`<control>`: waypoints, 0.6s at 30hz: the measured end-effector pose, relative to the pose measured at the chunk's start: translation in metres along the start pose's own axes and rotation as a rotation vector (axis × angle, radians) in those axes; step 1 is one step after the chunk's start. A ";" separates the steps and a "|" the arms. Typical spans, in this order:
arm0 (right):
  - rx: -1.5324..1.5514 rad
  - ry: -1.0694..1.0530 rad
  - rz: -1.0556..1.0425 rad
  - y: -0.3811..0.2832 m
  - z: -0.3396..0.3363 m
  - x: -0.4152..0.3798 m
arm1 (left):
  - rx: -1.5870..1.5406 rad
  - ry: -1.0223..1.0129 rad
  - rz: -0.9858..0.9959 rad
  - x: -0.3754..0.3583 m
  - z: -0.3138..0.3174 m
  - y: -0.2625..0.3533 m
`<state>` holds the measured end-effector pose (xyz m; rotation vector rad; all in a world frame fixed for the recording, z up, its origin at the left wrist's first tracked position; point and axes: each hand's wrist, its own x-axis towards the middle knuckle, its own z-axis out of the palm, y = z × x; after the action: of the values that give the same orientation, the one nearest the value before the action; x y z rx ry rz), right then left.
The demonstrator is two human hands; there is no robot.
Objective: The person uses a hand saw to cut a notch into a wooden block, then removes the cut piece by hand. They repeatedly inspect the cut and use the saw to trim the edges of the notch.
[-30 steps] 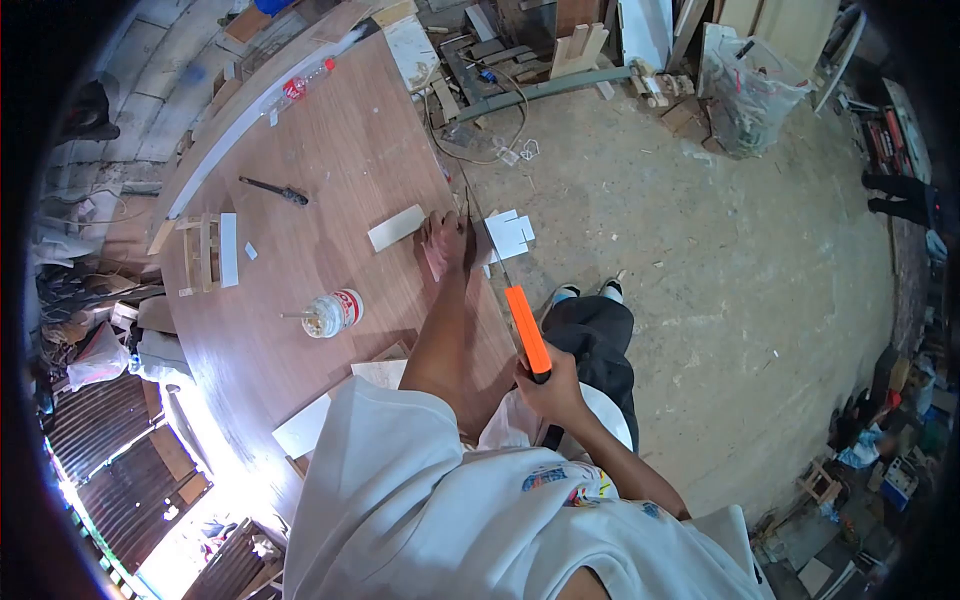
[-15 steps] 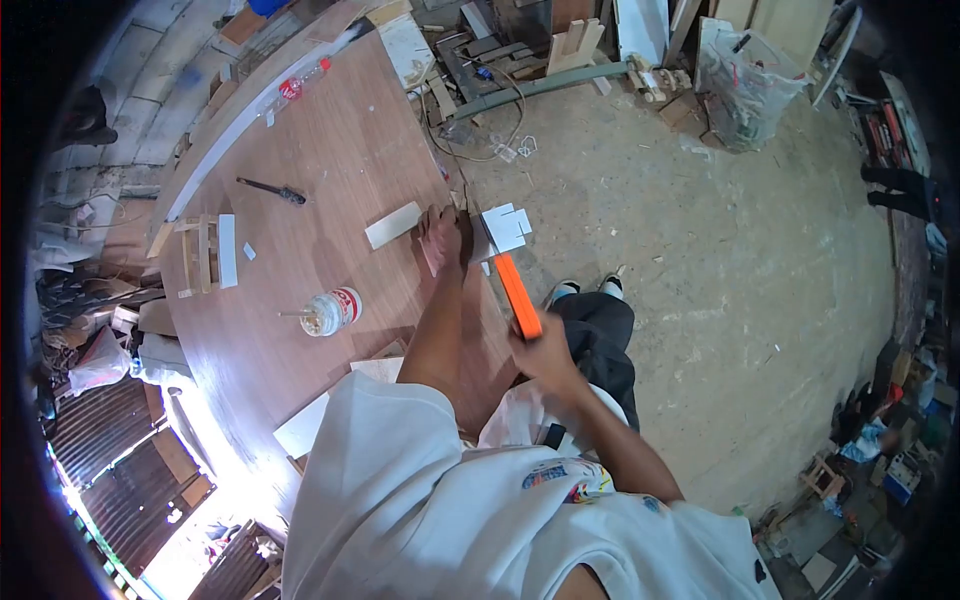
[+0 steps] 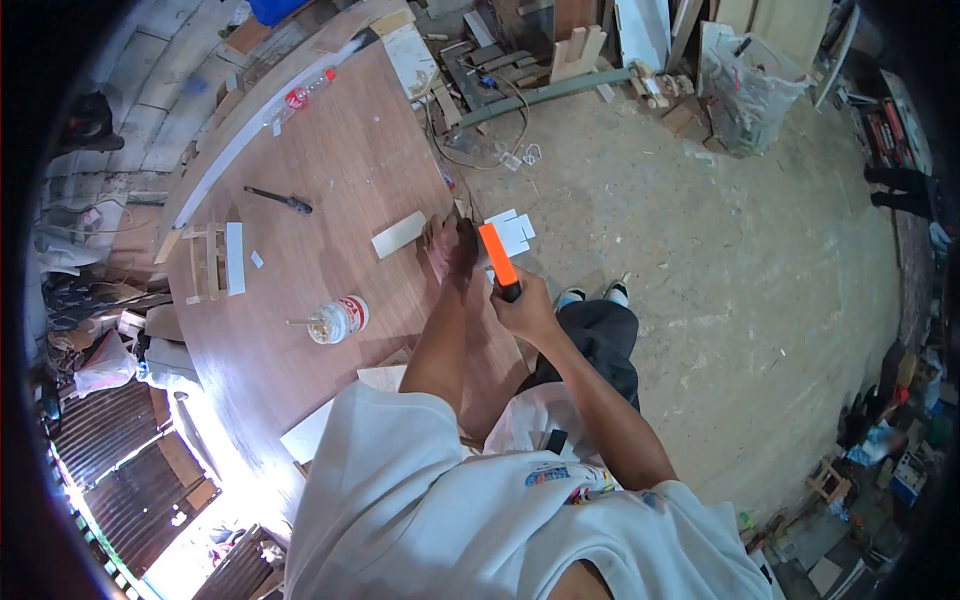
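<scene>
My right hand [image 3: 525,308] is closed round the dark handle of what looks like a hacksaw with an orange frame [image 3: 498,254]; its blade is hidden from above. The saw lies over a white notched board [image 3: 512,232] that juts past the table's edge. My left hand [image 3: 452,245], fingers bent, grips and presses that board at the edge, covering part of it. Just left of those fingers lies a short pale wood strip [image 3: 398,234], apart from the saw.
On the brown table [image 3: 330,230] are a jar with a stick [image 3: 340,320], a dark screwdriver-like tool [image 3: 280,199], a small wooden frame [image 3: 207,262] and a plastic bottle [image 3: 305,90]. Scrap wood [image 3: 500,70] and a clear bin [image 3: 750,95] stand beyond the concrete floor.
My right hand and the saw have moved forward, away from my body, and the orange frame looks shorter and more end-on. My left hand stays on the board.
</scene>
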<state>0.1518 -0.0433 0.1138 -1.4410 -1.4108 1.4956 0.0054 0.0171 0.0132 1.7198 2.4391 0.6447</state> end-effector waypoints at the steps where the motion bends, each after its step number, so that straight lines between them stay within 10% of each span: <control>1: 0.003 0.004 -0.010 -0.006 0.000 0.003 | 0.010 0.023 -0.042 0.005 0.003 0.000; 18: 0.034 0.075 0.044 -0.004 -0.014 -0.075 | 0.037 -0.047 -0.023 0.003 0.031 -0.025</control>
<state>0.1804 -0.1088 0.1416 -1.5001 -1.3109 1.4700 -0.0083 0.0216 -0.0238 1.6979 2.4506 0.5537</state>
